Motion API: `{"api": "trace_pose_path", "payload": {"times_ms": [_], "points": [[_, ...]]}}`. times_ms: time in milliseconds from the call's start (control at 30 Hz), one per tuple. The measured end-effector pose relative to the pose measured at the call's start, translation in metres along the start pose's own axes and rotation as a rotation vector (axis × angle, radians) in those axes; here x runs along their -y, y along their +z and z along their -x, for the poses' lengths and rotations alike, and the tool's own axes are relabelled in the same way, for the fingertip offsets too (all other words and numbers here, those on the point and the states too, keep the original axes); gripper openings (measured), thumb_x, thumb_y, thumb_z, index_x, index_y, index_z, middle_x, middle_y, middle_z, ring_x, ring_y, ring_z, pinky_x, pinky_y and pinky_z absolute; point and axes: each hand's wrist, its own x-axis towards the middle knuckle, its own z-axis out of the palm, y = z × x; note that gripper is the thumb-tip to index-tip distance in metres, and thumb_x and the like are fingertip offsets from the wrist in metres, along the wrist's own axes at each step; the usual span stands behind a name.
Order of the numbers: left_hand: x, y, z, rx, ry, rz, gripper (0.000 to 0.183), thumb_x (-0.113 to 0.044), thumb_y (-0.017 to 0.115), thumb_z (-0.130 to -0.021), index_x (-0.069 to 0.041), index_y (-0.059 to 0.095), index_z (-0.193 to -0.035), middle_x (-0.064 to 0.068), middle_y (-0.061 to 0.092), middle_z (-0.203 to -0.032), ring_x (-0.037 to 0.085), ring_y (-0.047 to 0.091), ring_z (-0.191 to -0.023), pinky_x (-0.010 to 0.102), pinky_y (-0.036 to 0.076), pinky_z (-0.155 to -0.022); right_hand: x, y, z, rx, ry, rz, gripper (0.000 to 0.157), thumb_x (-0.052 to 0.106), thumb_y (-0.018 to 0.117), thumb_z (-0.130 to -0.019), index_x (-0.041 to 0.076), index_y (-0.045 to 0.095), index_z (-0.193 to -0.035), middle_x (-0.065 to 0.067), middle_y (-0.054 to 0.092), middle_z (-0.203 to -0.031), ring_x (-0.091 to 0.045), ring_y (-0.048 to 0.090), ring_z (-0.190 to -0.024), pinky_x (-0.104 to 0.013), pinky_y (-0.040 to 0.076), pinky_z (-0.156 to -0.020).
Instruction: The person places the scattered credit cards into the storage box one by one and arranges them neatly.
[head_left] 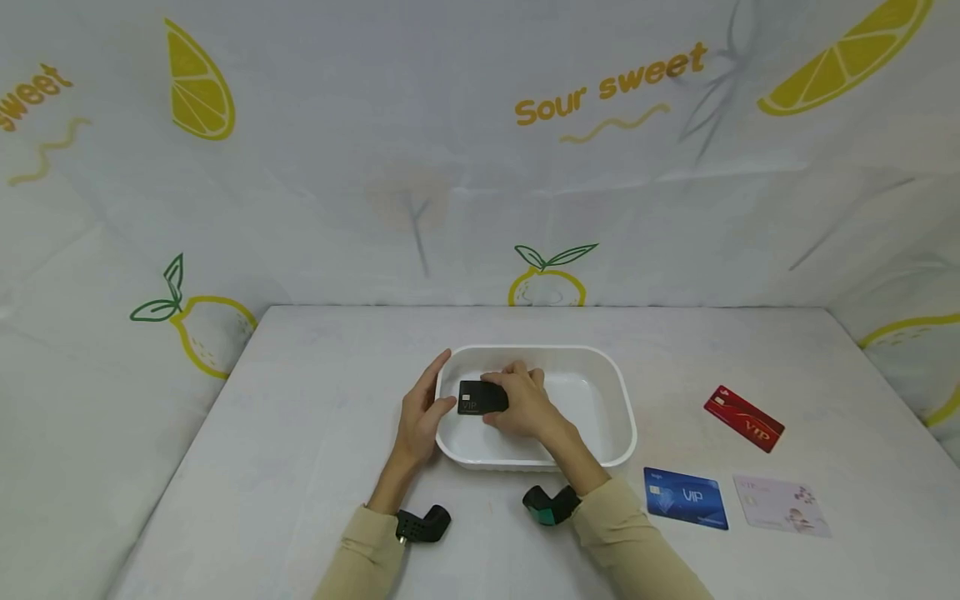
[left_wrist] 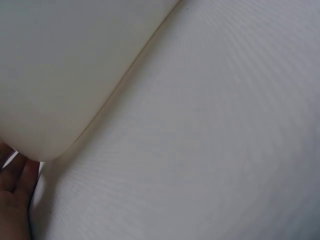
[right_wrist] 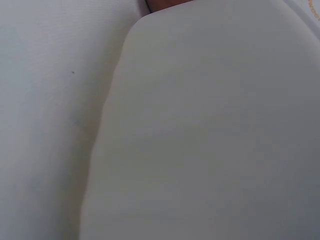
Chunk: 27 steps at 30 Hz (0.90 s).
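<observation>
A white tray [head_left: 588, 408] sits on the table, its outer wall [left_wrist: 65, 75] large in the left wrist view. My left hand [head_left: 420, 421] holds its left side, thumb over the rim and the fingers along the outside. Inside the tray, my right hand [head_left: 525, 404] pinches a black VIP card [head_left: 472, 398] between the thumb below and the fingers above. The card lies level near the tray's left wall, close to my left thumb. In the right wrist view, the tray wall [right_wrist: 200, 125] hides the card and most of the hand.
To the tray's right lie a red VIP card [head_left: 745, 418], a blue VIP card [head_left: 685, 498] and a pale pink card [head_left: 782, 506]. Lemon-printed white cloth [head_left: 465, 125] hangs behind the white table [head_left: 315, 433].
</observation>
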Motion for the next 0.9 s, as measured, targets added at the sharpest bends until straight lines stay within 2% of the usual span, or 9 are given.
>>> {"api": "trace_pose_path", "payload": {"times_ms": [433,633,767,900], "points": [[0.003,0.001,0.002,0.003,-0.001,-0.003,0.069,-0.007,0.050,-0.086,-0.003,0.042,-0.154,0.017,0.047,-0.158,0.037,0.045,-0.147,0.057,0.037,-0.119,-0.004,-0.003,0.004,-0.037,-0.004,-0.036,0.057,0.010,0.083,-0.081,0.010,0.066,-0.136,-0.018,0.058,-0.132,-0.033,0.042,-0.114,-0.053,0.046,-0.099],[0.001,0.001,0.002,0.003,0.006,0.007,0.069,-0.007,0.049,-0.086,-0.003,0.042,-0.155,0.019,0.046,-0.158,0.039,0.045,-0.147,0.058,0.039,-0.117,-0.009,-0.009,0.008,-0.113,-0.091,-0.078,0.048,0.013,0.078,-0.088,0.008,0.066,-0.134,-0.020,0.062,-0.129,-0.036,0.050,-0.113,-0.055,0.048,-0.097],[0.000,0.000,0.002,-0.002,0.005,0.002,0.069,-0.008,0.049,-0.086,-0.006,0.043,-0.155,0.019,0.048,-0.157,0.039,0.048,-0.145,0.058,0.042,-0.115,-0.013,-0.014,0.010,-0.177,-0.190,-0.142,0.045,0.013,0.076,-0.089,0.004,0.067,-0.132,-0.021,0.066,-0.128,-0.039,0.059,-0.117,-0.054,0.051,-0.099],[0.001,0.000,0.001,-0.007,0.004,-0.008,0.070,-0.009,0.049,-0.085,-0.005,0.043,-0.155,0.019,0.049,-0.156,0.039,0.051,-0.142,0.059,0.043,-0.113,-0.015,-0.021,0.014,-0.173,-0.240,-0.238,0.045,0.016,0.076,-0.090,0.005,0.066,-0.132,-0.020,0.067,-0.129,-0.038,0.064,-0.115,-0.050,0.056,-0.092]]}}
